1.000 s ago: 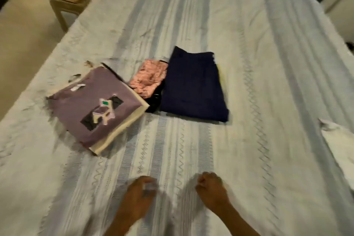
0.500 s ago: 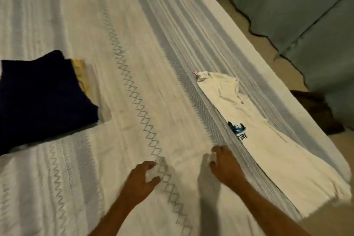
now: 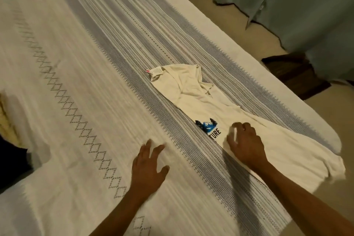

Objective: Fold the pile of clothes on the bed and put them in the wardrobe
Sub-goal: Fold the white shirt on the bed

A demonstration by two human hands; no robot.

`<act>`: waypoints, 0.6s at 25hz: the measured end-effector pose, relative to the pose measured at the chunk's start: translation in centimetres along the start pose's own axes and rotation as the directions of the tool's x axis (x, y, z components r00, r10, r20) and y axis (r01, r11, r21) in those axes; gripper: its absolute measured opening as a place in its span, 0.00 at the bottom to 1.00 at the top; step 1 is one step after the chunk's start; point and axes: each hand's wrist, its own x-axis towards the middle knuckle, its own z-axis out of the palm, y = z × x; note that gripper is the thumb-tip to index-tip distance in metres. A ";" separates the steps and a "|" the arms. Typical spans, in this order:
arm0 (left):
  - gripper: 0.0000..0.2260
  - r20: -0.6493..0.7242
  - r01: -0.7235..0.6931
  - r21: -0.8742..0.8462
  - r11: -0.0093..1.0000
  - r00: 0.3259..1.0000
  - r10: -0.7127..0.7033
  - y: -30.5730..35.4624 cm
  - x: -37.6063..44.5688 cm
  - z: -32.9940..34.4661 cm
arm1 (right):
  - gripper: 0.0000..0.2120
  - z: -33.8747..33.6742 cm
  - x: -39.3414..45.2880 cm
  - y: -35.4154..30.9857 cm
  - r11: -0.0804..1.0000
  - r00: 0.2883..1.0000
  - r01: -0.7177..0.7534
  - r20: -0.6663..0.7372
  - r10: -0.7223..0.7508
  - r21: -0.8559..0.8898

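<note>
One cream T-shirt (image 3: 226, 113) lies partly folded lengthwise near the bed's (image 3: 76, 82) right edge, hem end hanging over that edge. Right hand (image 3: 244, 144) rests on it just beside the blue print, fingers curled into the cloth; can't tell if it's pinching yet. Left hand (image 3: 148, 168) flat on the bedspread w/ fingers spread, holding nothing. Fabric looks light, soft, floppy; prob best taken at collar and hem corners.

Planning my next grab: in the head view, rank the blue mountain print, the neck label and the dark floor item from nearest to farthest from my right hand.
From the right hand:
1. Blue mountain print, just left.
2. Neck label, up the shirt.
3. Dark floor item, beyond the bed edge.
</note>
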 end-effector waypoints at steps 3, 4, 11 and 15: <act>0.36 0.017 -0.081 0.046 0.996 0.997 0.080 -1.9 -0.1 -0.1 | 0.24 -0.9 5.0 -0.3 0.998 0.994 0.031 -0.101 -0.036 -0.052; 0.37 0.029 -0.086 0.034 0.996 0.996 0.085 -2.1 -0.2 -0.1 | 0.25 -1.2 6.6 -0.9 0.998 0.996 0.042 -0.078 -0.045 -0.035; 0.29 0.119 0.026 -0.220 0.975 0.993 0.000 -1.6 1.3 -2.6 | 0.08 0.4 8.3 -5.9 0.995 0.974 -0.040 -0.225 0.020 -0.086; 0.26 0.143 0.043 -0.335 0.941 0.990 0.006 -1.8 1.0 -3.1 | 0.11 1.6 4.3 -6.1 0.973 0.992 0.003 -0.122 0.026 0.233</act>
